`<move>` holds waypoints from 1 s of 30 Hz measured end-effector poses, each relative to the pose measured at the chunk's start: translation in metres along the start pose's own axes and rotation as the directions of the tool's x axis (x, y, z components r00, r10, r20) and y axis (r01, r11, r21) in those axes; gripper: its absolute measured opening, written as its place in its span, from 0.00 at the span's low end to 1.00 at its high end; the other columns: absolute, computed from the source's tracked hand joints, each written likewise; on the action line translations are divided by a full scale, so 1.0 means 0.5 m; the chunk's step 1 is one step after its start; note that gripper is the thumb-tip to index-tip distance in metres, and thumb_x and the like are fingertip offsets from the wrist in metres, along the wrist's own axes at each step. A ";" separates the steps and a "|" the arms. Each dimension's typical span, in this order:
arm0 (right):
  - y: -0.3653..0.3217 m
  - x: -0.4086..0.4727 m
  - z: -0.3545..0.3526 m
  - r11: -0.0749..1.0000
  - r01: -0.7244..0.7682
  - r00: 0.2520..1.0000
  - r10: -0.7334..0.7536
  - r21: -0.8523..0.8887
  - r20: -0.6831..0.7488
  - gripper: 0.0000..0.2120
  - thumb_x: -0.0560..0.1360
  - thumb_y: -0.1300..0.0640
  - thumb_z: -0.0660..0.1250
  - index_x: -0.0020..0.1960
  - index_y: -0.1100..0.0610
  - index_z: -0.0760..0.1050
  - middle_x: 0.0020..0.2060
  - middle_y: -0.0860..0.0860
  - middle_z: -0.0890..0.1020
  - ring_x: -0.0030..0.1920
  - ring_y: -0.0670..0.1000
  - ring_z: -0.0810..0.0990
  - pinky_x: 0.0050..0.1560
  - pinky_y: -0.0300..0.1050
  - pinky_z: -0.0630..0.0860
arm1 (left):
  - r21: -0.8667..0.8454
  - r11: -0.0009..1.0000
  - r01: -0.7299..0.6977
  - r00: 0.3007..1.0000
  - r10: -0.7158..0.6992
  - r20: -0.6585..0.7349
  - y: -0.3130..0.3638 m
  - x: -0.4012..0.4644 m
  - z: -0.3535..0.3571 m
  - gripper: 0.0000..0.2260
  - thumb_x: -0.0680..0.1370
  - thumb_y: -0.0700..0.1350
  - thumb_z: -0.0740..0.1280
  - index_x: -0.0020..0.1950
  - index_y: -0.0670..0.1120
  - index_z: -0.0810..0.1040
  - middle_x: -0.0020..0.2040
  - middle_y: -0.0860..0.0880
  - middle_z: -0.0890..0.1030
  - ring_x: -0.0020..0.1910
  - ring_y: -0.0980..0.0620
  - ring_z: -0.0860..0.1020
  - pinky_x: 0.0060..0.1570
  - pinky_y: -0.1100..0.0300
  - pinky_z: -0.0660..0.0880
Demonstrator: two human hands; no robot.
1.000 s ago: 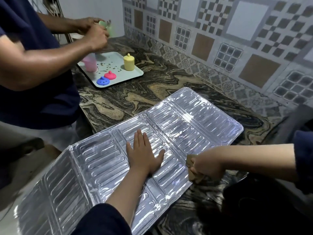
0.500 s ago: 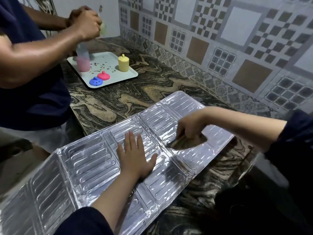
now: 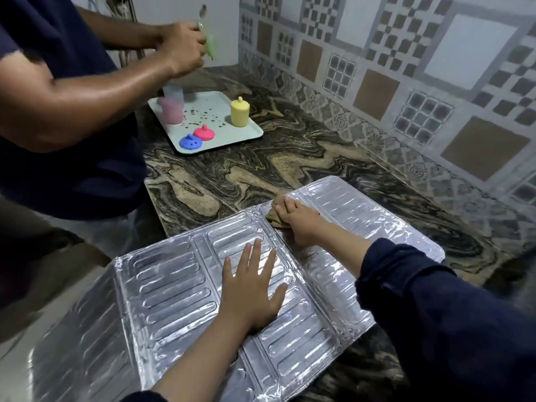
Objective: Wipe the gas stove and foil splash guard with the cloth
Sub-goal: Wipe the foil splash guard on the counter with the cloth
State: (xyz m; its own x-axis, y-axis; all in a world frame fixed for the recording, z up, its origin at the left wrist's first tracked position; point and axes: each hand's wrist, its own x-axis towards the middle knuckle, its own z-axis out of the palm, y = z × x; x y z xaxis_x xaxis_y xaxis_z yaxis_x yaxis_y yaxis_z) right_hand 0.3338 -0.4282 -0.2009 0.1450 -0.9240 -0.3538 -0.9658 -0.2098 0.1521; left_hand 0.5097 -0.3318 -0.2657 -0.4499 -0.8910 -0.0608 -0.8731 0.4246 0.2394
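Observation:
A shiny ribbed foil splash guard lies flat on the marbled counter, its left panels hanging past the counter's edge. My left hand rests flat on a middle panel, fingers spread, holding nothing. My right hand presses a brown cloth onto the far edge of the guard, near a fold between panels. Most of the cloth is hidden under my fingers. No gas stove is in view.
Another person stands at the left, both hands raised around a green object. A pale tray at the back holds a pink cup, a yellow jar and pink and blue lids. A patterned tiled wall borders the counter.
My right hand has swept the cloth from the guard's near right edge across to its far edge. My left hand has stayed flat on the foil.

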 end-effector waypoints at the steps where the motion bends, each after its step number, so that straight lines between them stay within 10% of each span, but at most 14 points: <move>1: 0.001 -0.003 -0.004 1.000 0.011 1.000 -0.011 -0.001 0.021 0.37 0.75 0.59 0.61 0.78 0.56 0.45 0.77 0.60 0.43 0.77 0.61 0.48 0.74 0.54 0.58 | 0.003 1.000 0.003 1.000 -0.003 -0.004 0.000 0.001 -0.001 0.35 0.73 0.67 0.40 0.79 0.57 0.43 0.79 0.50 0.35 0.78 0.49 0.36 0.71 0.39 0.37; 11: 0.006 -0.148 -0.050 0.983 0.147 0.947 -0.107 -0.113 0.301 0.38 0.74 0.62 0.64 0.78 0.55 0.49 0.77 0.58 0.49 0.69 0.60 0.68 0.65 0.48 0.68 | -0.022 1.000 0.007 1.000 -0.007 0.016 0.000 -0.005 -0.008 0.33 0.78 0.66 0.46 0.79 0.56 0.41 0.78 0.49 0.35 0.77 0.49 0.35 0.71 0.39 0.36; 16: 0.010 -0.251 -0.041 0.966 0.217 0.887 -0.134 -0.143 0.442 0.31 0.74 0.63 0.63 0.75 0.57 0.58 0.73 0.59 0.61 0.61 0.59 0.73 0.43 0.38 0.65 | -0.011 1.000 0.014 0.999 -0.014 0.043 0.001 -0.005 -0.011 0.33 0.78 0.66 0.45 0.79 0.55 0.38 0.78 0.49 0.33 0.77 0.48 0.34 0.71 0.39 0.36; 22: 0.002 -0.322 -0.026 0.962 0.211 0.749 -0.045 -0.173 0.662 0.33 0.73 0.63 0.64 0.76 0.56 0.57 0.72 0.59 0.66 0.66 0.59 0.71 0.61 0.46 0.69 | 0.000 1.000 0.007 0.999 -0.007 0.052 0.001 -0.005 -0.012 0.33 0.78 0.66 0.43 0.79 0.54 0.37 0.77 0.49 0.32 0.77 0.48 0.34 0.72 0.39 0.37; 27: 0.007 -0.334 -0.015 0.993 0.096 0.636 -0.007 -0.069 0.772 0.27 0.72 0.67 0.66 0.70 0.60 0.68 0.34 0.53 0.73 0.42 0.52 0.71 0.37 0.41 0.73 | 0.010 1.000 0.006 0.998 -0.007 0.059 0.002 -0.004 -0.012 0.35 0.75 0.67 0.39 0.79 0.54 0.37 0.78 0.48 0.33 0.77 0.48 0.34 0.72 0.38 0.39; 30: 0.016 -0.338 -0.017 0.998 0.043 0.631 0.007 -0.044 0.776 0.24 0.73 0.68 0.62 0.69 0.57 0.71 0.30 0.53 0.70 0.36 0.54 0.69 0.32 0.43 0.65 | 0.000 1.000 0.005 0.999 -0.005 0.047 0.001 -0.003 -0.011 0.39 0.69 0.68 0.33 0.79 0.54 0.38 0.78 0.48 0.34 0.77 0.48 0.35 0.72 0.38 0.39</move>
State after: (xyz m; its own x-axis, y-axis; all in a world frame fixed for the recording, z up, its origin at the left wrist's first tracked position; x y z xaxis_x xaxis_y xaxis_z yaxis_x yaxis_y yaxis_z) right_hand 0.3033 -0.2765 -0.1318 -0.0824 -0.3362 -0.9382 -0.9483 -0.2632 0.1776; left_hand 0.5108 -0.3310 -0.2601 -0.4541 -0.8845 -0.1072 -0.8753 0.4204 0.2390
